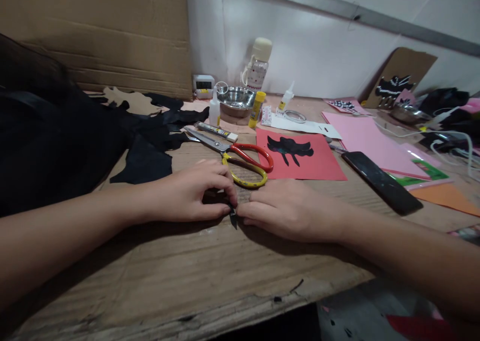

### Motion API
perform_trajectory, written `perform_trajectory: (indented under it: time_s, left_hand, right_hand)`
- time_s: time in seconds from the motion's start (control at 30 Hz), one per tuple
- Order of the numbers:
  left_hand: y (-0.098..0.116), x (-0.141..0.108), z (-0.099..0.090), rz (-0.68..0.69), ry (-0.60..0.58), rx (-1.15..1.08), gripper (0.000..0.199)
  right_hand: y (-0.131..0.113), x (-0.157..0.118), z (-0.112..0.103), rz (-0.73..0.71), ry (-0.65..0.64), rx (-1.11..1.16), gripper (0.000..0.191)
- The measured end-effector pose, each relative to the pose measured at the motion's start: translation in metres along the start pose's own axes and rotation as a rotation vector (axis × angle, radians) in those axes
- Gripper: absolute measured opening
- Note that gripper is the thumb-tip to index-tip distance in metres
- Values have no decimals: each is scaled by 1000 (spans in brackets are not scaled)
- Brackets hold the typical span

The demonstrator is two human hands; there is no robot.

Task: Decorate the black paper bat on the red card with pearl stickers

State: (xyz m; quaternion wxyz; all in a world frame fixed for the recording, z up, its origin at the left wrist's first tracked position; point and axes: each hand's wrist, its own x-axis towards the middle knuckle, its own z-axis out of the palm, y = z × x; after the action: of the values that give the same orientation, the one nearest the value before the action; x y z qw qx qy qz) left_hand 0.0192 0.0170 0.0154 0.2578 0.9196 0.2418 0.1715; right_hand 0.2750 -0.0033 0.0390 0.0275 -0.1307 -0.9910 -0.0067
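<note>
On the brown wooden table [168,276], my left hand [202,191] pinches a small, pointed black scrap [233,220], long axis and tip running nearward; my right hand's [285,210] grip I can't tell.

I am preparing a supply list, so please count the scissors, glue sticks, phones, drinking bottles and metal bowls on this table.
Scissors: 1
Glue stick: 1
Phone: 1
Drinking bottle: 1
Metal bowls: 2
Total: 6

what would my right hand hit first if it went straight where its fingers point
Most likely the small black scrap at the fingertips of your left hand, though exact depth between them is unclear.
</note>
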Motion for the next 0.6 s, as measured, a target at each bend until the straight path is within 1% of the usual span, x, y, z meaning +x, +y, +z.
perform_trajectory:
  time_s: [0.27, 0.4, 0.6]
  left_hand:
    - [-1, -1, 0, 9, 7, 9, 14]
    - [0, -1, 0, -4, -6, 7, 12]
    - [1, -1, -1, -5, -4, 13, 12]
  right_hand:
    - [1, -5, -1, -66, 35, 0, 29]
    - [2, -7, -2, -87, 43, -43, 30]
    - [1, -4, -3, -68, 21, 4, 24]
